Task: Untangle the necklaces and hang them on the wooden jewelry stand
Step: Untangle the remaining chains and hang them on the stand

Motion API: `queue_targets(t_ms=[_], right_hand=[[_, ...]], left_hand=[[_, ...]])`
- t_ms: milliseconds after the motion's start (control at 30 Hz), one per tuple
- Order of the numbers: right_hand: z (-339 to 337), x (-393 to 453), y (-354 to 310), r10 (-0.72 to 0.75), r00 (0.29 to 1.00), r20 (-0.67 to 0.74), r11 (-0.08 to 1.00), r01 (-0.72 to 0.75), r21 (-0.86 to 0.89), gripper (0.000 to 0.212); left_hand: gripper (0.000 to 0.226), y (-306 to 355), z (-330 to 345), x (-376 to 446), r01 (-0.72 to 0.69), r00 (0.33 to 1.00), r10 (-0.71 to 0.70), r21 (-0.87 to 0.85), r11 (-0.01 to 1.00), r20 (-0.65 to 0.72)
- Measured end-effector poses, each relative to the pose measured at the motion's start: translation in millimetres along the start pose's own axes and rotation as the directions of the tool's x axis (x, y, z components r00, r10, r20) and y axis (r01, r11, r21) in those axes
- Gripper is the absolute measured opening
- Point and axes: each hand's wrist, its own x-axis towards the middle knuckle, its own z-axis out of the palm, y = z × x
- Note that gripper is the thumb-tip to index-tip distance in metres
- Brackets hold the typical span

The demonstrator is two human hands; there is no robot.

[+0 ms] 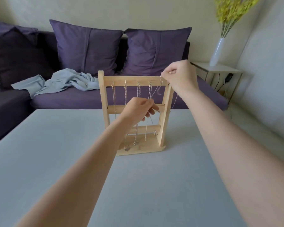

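Wooden jewelry stand [167,102] sits upright at the far centre of the grey table [56,161], w/ a top bar carrying a row of hooks and two lower rails.

Head view — only one supplied:

- Hung necklaces [125,99]: approx. four chains hang straight down from the left and centre hooks; pendants reach the base plate. No tangle seen on the table.
- Last necklace [155,92]: fine chain, one end up at the far-right hook, running diagonally down-left toward the middle rail. Long axis is therefore slanted, not yet vertical. A further strand drops outside the right post; whether it belongs to the same chain cannot be told.
- Right hand [179,75]: fingers curled, pinching the chain's upper end at the top bar, right on the rightmost hook. Nearer hand to the hook.
- Left hand [140,108]: in front of the middle rail, fingertips pinching the lower run of the same chain, holding it off the neighbouring chains.

Judgement: task is near its end. Next move turns on seating the upper end over the rightmost hook, directly under the right hand; left hand then lets the chain fall plumb.

Background: purple sofa [72,99], blue cloth [64,81], white vase [217,51].
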Motion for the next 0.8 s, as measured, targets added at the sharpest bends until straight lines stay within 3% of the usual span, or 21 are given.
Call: queue_targets(t_ms=[133, 300, 433, 633, 800], right_hand=[[3, -1, 10, -0.041, 0.999, 0.002, 0.989, 0.041, -0.141, 0.001], [-1, -18, 26, -0.066, 0.995, 0.074, 0.998, 0.067, -0.01, 0.008], [1, -47, 39, 0.068, 0.979, 0.191, 0.98, -0.101, 0.171, 0.003], [22, -77, 59, 0.21, 0.922, 0.325, 0.961, -0.256, 0.106, 0.009], [39, -92, 74, 0.266, 0.903, 0.338, 0.957, -0.29, 0.021, 0.013]], left_hand=[[0.034, -7, 7, 7, 0.054, 0.999, -0.054, 0.058, 0.997, 0.006], [0.029, -22, 19, 10, 0.066, 0.997, -0.07, 0.103, 0.992, 0.04], [0.026, -31, 29, 11, 0.065, 0.998, -0.067, 0.084, 0.994, 0.021], [0.024, -50, 41, 8, 0.132, 0.99, -0.134, 0.054, 0.99, 0.041], [0.024, -66, 51, 5, 0.163, 0.986, -0.165, 0.072, 0.984, 0.034]])
